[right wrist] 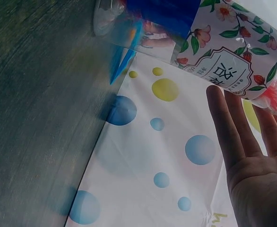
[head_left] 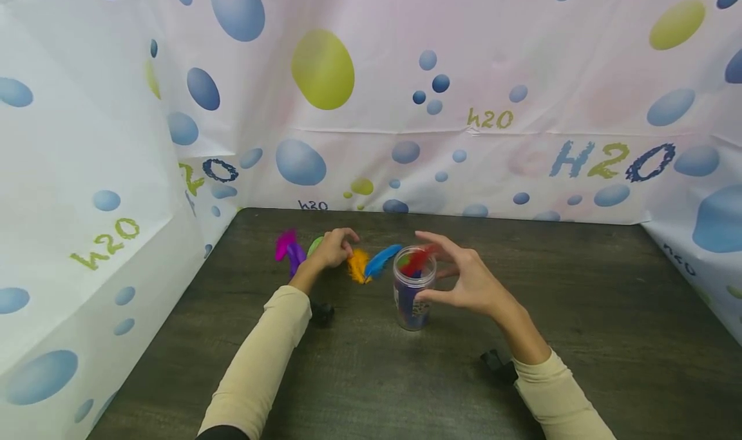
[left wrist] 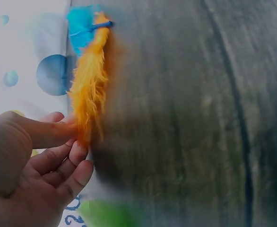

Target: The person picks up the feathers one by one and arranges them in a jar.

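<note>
My left hand (head_left: 332,248) pinches the tip of an orange feather (left wrist: 89,85) between thumb and fingers, close above the table. Beside it lies a blue feather (head_left: 382,261). A clear jar (head_left: 411,321) with a floral label (right wrist: 233,45) stands upright, a red feather (head_left: 418,261) sticking out of its mouth and something dark blue inside. Around the jar's right side my right hand (head_left: 468,282) is spread, its fingers extended and the thumb in front of the jar. Whether that hand touches the jar is hard to tell.
To the left of my left hand lie a magenta feather (head_left: 285,243), a purple feather (head_left: 295,257) and a green feather (head_left: 315,245), partly hidden by the hand. A patterned sheet (head_left: 371,124) closes off the dark table (head_left: 371,375) at the back and sides.
</note>
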Action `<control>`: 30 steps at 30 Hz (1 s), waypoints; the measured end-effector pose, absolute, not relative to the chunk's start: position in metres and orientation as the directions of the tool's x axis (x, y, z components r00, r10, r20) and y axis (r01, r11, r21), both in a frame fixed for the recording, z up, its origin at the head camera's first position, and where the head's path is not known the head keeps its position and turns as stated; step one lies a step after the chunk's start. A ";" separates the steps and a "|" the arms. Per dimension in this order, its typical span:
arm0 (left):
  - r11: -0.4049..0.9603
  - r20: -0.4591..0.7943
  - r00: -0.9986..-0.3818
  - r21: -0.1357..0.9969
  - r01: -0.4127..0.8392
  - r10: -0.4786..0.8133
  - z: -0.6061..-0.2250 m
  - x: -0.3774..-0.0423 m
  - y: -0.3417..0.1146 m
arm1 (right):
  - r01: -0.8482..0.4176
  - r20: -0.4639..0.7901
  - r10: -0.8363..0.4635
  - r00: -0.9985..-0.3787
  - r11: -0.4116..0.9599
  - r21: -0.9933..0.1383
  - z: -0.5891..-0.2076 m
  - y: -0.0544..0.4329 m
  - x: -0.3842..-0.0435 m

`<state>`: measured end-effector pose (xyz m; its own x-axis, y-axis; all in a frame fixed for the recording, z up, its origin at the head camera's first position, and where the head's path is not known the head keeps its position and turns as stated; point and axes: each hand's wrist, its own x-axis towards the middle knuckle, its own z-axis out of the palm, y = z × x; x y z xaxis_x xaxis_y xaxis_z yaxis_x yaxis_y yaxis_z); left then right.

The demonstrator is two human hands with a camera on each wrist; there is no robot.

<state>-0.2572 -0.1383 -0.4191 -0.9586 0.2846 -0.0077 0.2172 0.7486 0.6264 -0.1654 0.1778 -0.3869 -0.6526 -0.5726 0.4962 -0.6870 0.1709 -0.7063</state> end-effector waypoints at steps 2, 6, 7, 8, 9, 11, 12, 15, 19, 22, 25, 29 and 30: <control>0.725 -0.001 -0.962 0.658 0.204 0.272 -0.418 -0.256 -0.140 | -0.686 0.495 -0.573 -0.654 0.171 -0.707 -0.387 0.178 -0.165; 0.657 -0.021 -0.973 0.741 0.138 0.228 -0.412 -0.253 -0.144 | -0.682 0.493 -0.569 -0.658 0.173 -0.711 -0.387 0.178 -0.166; 0.641 -0.031 -0.976 0.758 0.118 0.216 -0.411 -0.253 -0.145 | -0.683 0.494 -0.567 -0.659 0.175 -0.709 -0.387 0.179 -0.166; 0.628 -0.034 -0.977 0.771 0.108 0.209 -0.410 -0.253 -0.145 | -0.685 0.497 -0.566 -0.658 0.176 -0.707 -0.387 0.179 -0.166; 0.621 -0.035 -0.979 0.778 0.099 0.200 -0.408 -0.253 -0.146 | -0.687 0.500 -0.565 -0.656 0.175 -0.705 -0.387 0.179 -0.166; 0.612 -0.042 -0.983 0.787 0.077 0.178 -0.406 -0.253 -0.147 | -0.691 0.503 -0.566 -0.653 0.172 -0.702 -0.387 0.180 -0.166; 0.606 -0.046 -0.984 0.793 0.069 0.171 -0.406 -0.252 -0.147 | -0.692 0.504 -0.567 -0.651 0.170 -0.702 -0.387 0.180 -0.166; 0.585 -0.049 -0.985 0.809 0.056 0.163 -0.405 -0.252 -0.149 | -0.694 0.507 -0.570 -0.646 0.164 -0.701 -0.388 0.180 -0.167; 0.533 -0.043 -0.985 0.845 0.054 0.168 -0.405 -0.251 -0.151 | -0.694 0.505 -0.573 -0.646 0.164 -0.701 -0.387 0.179 -0.167; 0.500 -0.030 -0.984 0.864 0.062 0.174 -0.403 -0.249 -0.151 | -0.691 0.501 -0.574 -0.648 0.166 -0.703 -0.386 0.178 -0.166; 0.478 -0.010 -0.983 0.875 0.081 0.184 -0.402 -0.247 -0.151 | -0.685 0.493 -0.574 -0.654 0.172 -0.708 -0.384 0.178 -0.165; 0.458 0.024 -0.981 0.882 0.110 0.191 -0.400 -0.246 -0.153 | -0.681 0.488 -0.574 -0.658 0.177 -0.711 -0.384 0.178 -0.165; 0.456 0.028 -0.982 0.883 0.111 0.185 -0.401 -0.246 -0.153 | -0.682 0.488 -0.573 -0.658 0.178 -0.710 -0.384 0.177 -0.164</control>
